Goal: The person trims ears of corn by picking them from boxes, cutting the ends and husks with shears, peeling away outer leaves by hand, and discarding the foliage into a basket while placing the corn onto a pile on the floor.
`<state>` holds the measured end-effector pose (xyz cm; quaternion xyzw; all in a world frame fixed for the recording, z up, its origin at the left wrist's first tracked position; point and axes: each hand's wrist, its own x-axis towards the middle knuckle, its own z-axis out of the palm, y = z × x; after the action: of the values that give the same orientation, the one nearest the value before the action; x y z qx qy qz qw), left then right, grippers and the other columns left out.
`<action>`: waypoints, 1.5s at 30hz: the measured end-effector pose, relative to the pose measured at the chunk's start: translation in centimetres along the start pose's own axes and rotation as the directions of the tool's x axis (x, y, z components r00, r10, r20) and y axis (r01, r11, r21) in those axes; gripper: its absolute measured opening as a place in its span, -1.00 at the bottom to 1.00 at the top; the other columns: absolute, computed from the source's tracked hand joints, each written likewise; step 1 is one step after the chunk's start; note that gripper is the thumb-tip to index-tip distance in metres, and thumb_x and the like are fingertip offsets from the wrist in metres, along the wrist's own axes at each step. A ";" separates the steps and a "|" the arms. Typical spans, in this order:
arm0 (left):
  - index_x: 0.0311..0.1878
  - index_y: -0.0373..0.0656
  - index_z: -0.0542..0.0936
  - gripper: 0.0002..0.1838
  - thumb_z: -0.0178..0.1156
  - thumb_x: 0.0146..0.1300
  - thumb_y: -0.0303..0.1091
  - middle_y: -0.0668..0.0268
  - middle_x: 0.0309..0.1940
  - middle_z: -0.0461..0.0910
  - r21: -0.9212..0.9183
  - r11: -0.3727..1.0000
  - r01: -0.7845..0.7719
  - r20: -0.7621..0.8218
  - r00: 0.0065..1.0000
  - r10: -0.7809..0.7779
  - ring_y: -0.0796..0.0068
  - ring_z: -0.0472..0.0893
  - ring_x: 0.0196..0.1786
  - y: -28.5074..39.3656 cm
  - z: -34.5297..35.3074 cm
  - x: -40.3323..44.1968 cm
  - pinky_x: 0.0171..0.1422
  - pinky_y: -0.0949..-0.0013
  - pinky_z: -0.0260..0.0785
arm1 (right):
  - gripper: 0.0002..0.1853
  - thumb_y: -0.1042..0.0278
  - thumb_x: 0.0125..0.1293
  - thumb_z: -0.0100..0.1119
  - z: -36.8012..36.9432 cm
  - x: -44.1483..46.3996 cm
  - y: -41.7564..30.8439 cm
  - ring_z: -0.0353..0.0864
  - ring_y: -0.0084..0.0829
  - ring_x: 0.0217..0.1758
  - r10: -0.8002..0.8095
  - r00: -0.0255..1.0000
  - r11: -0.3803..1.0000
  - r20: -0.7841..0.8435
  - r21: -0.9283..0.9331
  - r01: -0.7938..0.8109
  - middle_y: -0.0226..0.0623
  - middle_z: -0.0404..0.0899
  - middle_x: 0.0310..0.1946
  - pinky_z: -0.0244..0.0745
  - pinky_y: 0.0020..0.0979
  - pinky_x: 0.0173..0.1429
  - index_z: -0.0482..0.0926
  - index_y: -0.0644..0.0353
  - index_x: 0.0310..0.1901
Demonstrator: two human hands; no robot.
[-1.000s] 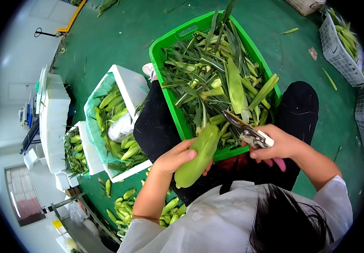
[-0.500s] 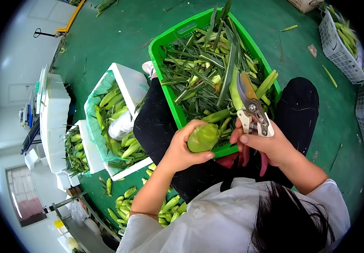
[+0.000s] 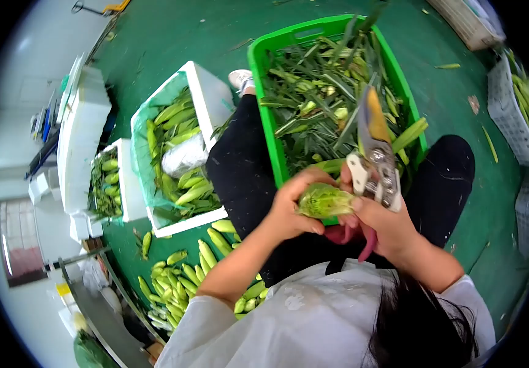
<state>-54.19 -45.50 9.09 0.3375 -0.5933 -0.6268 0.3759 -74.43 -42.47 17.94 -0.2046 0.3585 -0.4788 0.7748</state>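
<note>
My left hand [image 3: 292,205] is wrapped round a green ear of corn [image 3: 324,201], its cut-looking end turned toward my right hand. In my right hand [image 3: 390,227] is a pair of pruning shears [image 3: 377,159] with white metal parts and red handles, blades pointing up and away from me. The right thumb and fingers touch the end of the ear as well. Beyond both hands, between my knees, stands a green crate [image 3: 258,67] heaped with cut husks and leaves [image 3: 313,86].
Left of my leg, a white foam box [image 3: 208,92] lined with green film holds corn and a wrapped bundle [image 3: 185,156]. A smaller foam box [image 3: 132,184] sits beside it. Ears of corn [image 3: 175,285] are piled on the floor. Grey crates [image 3: 506,107] stand at the right.
My right hand has moved left with the shears, and its fingers now meet the ear. The ear has been turned so its end points right. The view has shifted slightly.
</note>
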 end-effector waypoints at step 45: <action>0.36 -0.18 0.42 -0.35 0.04 0.37 0.08 -0.13 0.28 0.47 0.010 0.207 0.978 -0.996 0.028 -0.082 -0.07 0.50 0.31 -15.4 -56.9 -14.2 0.39 0.04 0.33 | -0.37 0.04 0.46 0.07 -19.5 -5.2 10.8 0.34 0.00 0.41 0.545 0.802 0.822 -0.247 -0.030 -0.568 0.03 0.36 0.35 0.22 0.02 0.51 0.20 0.04 0.47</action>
<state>1.10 -60.75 -10.46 0.9564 -0.2574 -0.1027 0.0926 -84.11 -32.39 -0.14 -0.0737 0.5129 -0.2314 0.8234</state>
